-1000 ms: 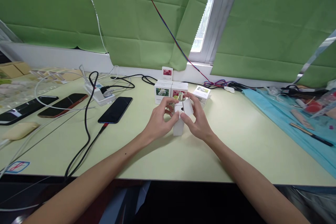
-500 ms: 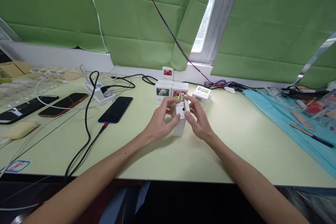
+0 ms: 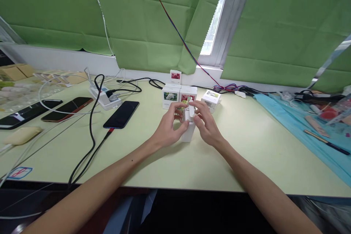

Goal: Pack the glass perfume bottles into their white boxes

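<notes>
A small white carton (image 3: 187, 136) stands upright on the pale green table, between my two hands. My left hand (image 3: 170, 126) grips its left side, thumb on the near face and fingers curled behind. My right hand (image 3: 206, 121) has its thumb and fingertips on the white flap at the carton's top right. Behind the fingers, small glass bottles with a greenish tint (image 3: 189, 99) partly show. Just beyond stand white boxes with flower pictures: one with a white flower (image 3: 170, 97) and one with pink flowers (image 3: 188, 91), partly covered by my hands.
Another white box (image 3: 211, 98) lies to the right of the group, and a pink-flower box (image 3: 175, 76) stands at the back. A black phone (image 3: 121, 114) on a cable, a power strip (image 3: 105, 99) and more phones lie left. Blue sheeting (image 3: 296, 122) with a pen (image 3: 326, 142) lies right.
The flap under my right fingers has swung left and lower over the carton's top. Both hands stay in nearly the same place.
</notes>
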The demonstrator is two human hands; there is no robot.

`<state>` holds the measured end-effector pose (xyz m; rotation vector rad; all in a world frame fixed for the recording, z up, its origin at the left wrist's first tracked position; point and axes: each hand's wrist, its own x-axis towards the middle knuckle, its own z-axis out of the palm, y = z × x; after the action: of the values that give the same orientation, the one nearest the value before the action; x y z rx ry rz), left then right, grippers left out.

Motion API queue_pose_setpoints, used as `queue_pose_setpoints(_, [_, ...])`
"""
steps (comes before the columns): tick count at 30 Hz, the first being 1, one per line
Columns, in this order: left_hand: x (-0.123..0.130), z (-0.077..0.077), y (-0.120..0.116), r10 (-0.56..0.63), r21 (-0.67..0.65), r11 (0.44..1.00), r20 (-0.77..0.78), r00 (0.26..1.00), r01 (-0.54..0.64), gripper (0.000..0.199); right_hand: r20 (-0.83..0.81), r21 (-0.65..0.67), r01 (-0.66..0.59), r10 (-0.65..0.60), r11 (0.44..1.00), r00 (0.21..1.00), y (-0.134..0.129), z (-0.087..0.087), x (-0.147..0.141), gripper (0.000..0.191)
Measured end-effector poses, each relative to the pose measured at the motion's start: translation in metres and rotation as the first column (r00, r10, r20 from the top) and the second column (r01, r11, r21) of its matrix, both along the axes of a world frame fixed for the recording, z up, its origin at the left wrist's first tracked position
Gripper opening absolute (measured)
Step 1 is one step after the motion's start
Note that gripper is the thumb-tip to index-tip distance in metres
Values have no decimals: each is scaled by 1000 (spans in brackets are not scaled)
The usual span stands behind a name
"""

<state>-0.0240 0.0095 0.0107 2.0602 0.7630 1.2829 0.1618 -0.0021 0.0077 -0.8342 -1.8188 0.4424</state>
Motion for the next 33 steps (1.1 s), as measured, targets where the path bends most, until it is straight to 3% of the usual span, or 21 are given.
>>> queue_pose_setpoints(33, [2, 2, -4, -49, -18, 999, -12, 999, 49, 37, 90, 43, 60, -64, 997, 994, 2, 4, 3, 34])
